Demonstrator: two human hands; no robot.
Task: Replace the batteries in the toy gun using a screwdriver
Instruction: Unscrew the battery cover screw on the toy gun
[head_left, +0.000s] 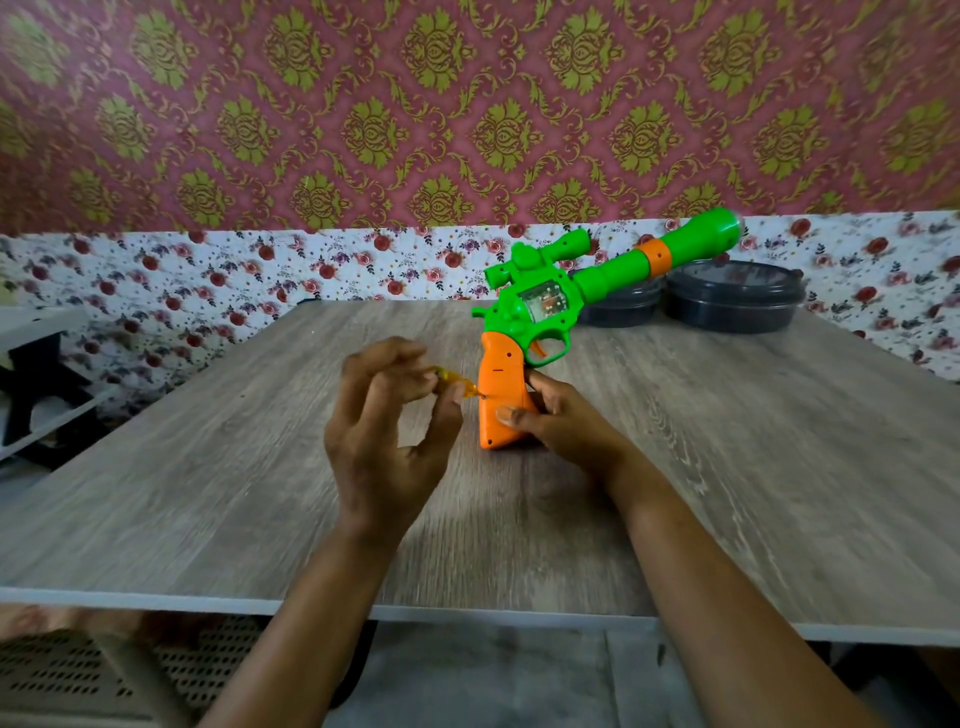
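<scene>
A green toy gun with an orange grip stands butt-down on the wooden table, its barrel pointing up and to the right. My right hand holds the grip from the right side, thumb across its face. My left hand pinches a small screwdriver with a clear yellow handle. The screwdriver's tip touches the left edge of the grip, near a small screw hole. Most of the tool is hidden by my fingers.
Two dark round lidded containers sit at the table's far right, behind the gun barrel. A patterned wall rises just beyond the table. A white shelf stands off the left edge. The table's front edge runs below my forearms.
</scene>
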